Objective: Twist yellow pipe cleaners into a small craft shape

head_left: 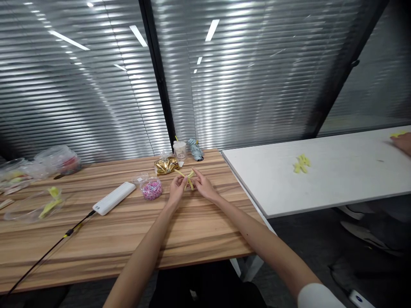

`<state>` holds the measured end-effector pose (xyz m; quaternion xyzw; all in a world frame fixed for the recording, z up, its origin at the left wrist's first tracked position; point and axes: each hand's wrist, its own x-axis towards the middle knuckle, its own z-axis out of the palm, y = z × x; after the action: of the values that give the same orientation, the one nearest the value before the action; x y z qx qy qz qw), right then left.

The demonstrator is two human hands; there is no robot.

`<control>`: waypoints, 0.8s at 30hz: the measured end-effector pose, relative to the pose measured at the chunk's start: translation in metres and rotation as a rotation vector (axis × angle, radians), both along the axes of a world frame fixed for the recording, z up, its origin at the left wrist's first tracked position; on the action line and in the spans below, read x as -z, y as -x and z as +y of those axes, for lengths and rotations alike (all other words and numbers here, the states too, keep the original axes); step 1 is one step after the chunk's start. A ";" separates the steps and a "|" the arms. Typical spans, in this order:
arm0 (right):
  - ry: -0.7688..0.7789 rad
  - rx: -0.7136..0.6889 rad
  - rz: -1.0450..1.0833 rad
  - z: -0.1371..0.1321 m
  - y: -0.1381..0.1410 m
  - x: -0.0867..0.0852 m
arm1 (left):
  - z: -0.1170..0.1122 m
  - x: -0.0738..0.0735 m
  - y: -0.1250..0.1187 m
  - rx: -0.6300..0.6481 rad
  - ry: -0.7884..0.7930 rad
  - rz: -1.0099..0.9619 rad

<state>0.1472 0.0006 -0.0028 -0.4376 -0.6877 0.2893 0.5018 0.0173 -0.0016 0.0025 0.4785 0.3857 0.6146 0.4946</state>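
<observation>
Between my two hands, over the wooden table, is a yellow piece made of several thin soft strips (190,182) that spread out in different directions. My left hand (177,187) pinches it from the left, and my right hand (203,186) has its fingers closed on the upper right strip. The exact fingertip contact is too small to make out. Just left of my left hand stands a round clear tub (152,188) full of small pink and purple bits. A crinkled gold packet (166,165) lies behind my hands.
A white power bank (114,198) with a black cable lies on the wooden table (128,244). Yellow pieces (51,203) rest at the left, near plastic bags (58,159). A paper cup (180,150) stands behind. More yellow pieces (302,164) lie on the white table (337,179), near another person's hand (403,142).
</observation>
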 end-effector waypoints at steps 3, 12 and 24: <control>-0.015 0.044 -0.078 -0.002 -0.001 -0.003 | 0.000 0.001 0.000 0.018 0.019 -0.008; -0.102 0.088 -0.144 0.001 -0.004 0.002 | -0.004 -0.002 -0.001 0.073 0.003 0.070; -0.119 0.229 -0.271 0.005 -0.006 0.005 | 0.002 0.004 0.003 -0.012 0.033 0.022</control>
<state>0.1534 0.0054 -0.0076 -0.5177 -0.7104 0.1276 0.4593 0.0145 0.0001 -0.0015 0.4746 0.4039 0.6060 0.4943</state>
